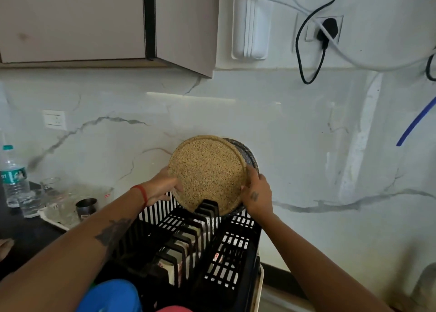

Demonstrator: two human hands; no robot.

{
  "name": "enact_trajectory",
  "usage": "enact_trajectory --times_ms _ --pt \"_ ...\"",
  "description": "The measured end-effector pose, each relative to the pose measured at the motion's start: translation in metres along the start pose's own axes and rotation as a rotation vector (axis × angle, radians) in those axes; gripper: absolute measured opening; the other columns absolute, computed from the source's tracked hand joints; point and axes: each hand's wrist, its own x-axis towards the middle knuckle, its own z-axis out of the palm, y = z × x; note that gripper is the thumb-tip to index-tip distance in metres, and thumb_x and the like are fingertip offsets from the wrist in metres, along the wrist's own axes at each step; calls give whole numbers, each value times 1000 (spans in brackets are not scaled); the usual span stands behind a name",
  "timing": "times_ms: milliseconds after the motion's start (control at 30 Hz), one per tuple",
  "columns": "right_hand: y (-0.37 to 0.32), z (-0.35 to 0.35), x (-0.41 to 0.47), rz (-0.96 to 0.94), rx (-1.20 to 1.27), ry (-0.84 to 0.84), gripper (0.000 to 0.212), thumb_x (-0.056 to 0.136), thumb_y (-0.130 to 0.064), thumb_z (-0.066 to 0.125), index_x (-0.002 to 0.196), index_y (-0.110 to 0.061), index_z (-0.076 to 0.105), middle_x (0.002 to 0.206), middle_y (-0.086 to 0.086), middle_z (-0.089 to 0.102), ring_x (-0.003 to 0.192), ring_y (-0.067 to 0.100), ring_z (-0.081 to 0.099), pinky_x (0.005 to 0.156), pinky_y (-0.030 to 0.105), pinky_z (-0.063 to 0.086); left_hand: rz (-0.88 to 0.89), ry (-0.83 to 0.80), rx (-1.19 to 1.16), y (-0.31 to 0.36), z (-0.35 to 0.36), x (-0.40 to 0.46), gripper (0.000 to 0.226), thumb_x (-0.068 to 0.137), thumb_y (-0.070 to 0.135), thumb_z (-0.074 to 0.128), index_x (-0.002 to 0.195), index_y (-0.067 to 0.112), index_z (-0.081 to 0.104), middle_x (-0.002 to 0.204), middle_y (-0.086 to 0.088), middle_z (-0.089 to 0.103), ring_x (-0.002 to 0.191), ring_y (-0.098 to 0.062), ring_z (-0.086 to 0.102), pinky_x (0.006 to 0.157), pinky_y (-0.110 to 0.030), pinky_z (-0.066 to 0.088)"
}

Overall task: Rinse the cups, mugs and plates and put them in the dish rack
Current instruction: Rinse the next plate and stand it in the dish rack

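A round tan speckled plate (207, 172) stands on edge in the far slots of the black dish rack (226, 248). Behind it leans a dark speckled plate (247, 153), mostly hidden. My left hand (162, 186) holds the tan plate's left rim, thumb on its face. My right hand (256, 193) grips the right rim of the plates; I cannot tell whether it holds one or both. The rack's nearer slots hold white items with red print (181, 264), partly hidden by the dividers.
Left of the rack, a tray (50, 217) carries clear glasses and a dark steel cup (86, 208); a water bottle (14, 175) stands beside it. Blue plastic (111, 295) sits at the bottom edge. The marble wall is close behind the rack; cables hang at upper right.
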Motion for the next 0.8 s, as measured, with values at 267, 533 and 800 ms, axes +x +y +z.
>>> enact_trajectory --times_ms 267,533,800 --pt "-2 -8 -8 107 -56 -56 60 82 3 52 138 -7 31 122 15 40 107 35 50 86 37 43 65 -115 369 12 42 -17 88 84 0 63 153 20 12 158 -10 18 142 -28 24 109 -43 36" --pt "24 -57 -35 -34 110 -6 61 88 -8 59 144 -10 35 137 16 39 119 31 51 99 40 46 321 -263 662 49 102 -67 78 90 10 60 152 25 16 156 -3 27 115 -11 50 96 -26 40" --pt "95 -164 -135 -129 119 85 40 89 -17 65 127 -25 56 120 -6 52 96 5 54 74 7 41 516 -404 885 68 208 -130 63 95 21 56 150 25 26 152 -1 35 136 -20 37 108 -29 32"
